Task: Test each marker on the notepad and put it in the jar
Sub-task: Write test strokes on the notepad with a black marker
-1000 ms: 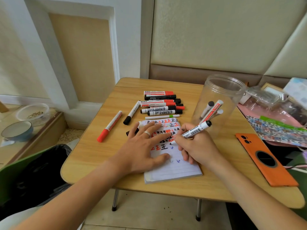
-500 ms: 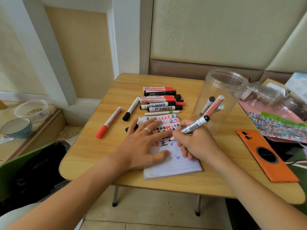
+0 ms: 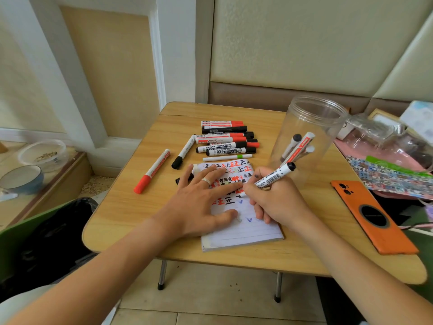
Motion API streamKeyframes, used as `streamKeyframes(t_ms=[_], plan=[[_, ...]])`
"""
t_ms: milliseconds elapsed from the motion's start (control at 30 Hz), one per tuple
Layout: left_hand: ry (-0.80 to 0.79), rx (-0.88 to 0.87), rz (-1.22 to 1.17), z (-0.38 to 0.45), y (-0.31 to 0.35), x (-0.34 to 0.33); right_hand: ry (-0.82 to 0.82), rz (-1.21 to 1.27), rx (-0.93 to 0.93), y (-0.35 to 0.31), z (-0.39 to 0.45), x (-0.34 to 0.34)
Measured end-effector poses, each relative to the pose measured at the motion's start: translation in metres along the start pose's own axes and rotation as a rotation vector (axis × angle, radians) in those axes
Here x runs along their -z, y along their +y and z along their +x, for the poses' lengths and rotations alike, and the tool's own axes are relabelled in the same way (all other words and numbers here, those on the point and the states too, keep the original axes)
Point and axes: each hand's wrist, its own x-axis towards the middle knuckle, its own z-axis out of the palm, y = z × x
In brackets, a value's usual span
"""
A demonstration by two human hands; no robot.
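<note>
A small wooden table stands on a tiled floor, against a cream padded wall panel. On it lies a lined notepad, its upper part filled with red and black test marks. The left hand presses flat on the notepad, fingers spread wide, a ring on one finger. The right hand is closed around a white marker with a black end, its tip on the paper. Just behind the right hand stands a clear jar (a few markers already inside). A pile of markers lies beyond the notepad; one red-capped marker lies apart at left. An orange phone rests at the right.
</note>
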Motion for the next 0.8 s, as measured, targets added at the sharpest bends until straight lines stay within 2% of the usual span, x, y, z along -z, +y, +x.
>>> streamKeyframes(t_ms=[800], plan=[[0.011,-0.005,-0.007,0.0003,0.0,-0.0003,0.026,0.046,-0.03,0.0013,0.0018,-0.0007]])
